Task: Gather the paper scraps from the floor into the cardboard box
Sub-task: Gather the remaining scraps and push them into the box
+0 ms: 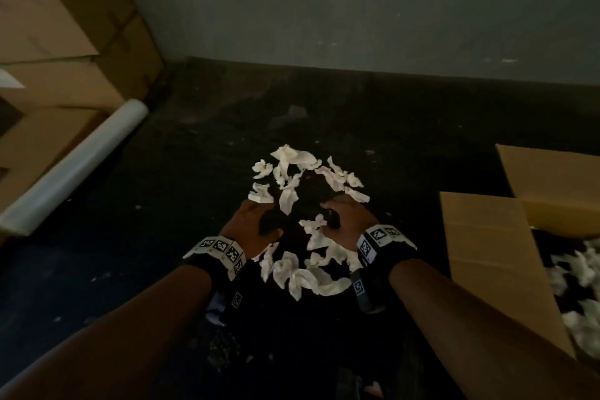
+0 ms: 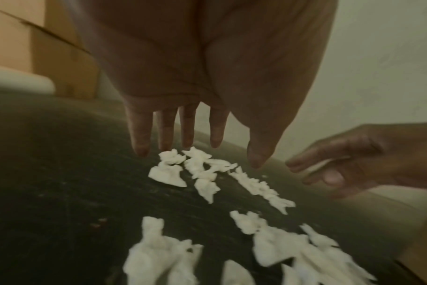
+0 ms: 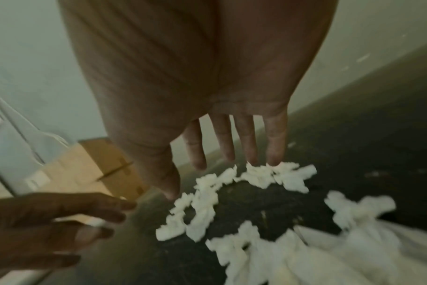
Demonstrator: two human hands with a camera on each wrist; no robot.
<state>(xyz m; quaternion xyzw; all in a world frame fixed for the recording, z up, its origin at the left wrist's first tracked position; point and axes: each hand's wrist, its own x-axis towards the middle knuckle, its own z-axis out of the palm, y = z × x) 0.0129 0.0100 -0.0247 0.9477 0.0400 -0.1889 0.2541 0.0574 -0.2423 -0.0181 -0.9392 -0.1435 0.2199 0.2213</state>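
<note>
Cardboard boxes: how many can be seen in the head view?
4. One open cardboard box stands on the floor at right with scraps inside. Three closed boxes are stacked at upper left: top, middle, bottom. More may lie out of frame.

The cardboard box (image 1: 493, 256) is cut off at the right edge; the scraps inside (image 1: 581, 273) are blurred.
</note>
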